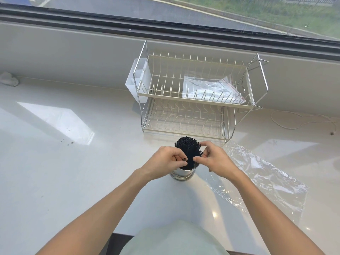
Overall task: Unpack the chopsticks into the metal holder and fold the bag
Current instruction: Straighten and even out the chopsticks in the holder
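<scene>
A bundle of black chopsticks (187, 147) stands upright in the shiny metal holder (183, 174) on the white counter. My left hand (165, 161) pinches the bundle from the left, fingers closed on the sticks near the holder's rim. From the right, my right hand (214, 159) touches the same bundle with thumb and fingertips. The clear plastic bag (261, 173) lies flat and crinkled on the counter to the right of the holder, apart from both hands.
A two-tier wire dish rack (195, 100) stands behind the holder, with a white side caddy (135, 83) and another clear bag (211, 87) on its top tier. A white cord (301, 120) trails at right; a crumpled cloth (8, 79) lies far left.
</scene>
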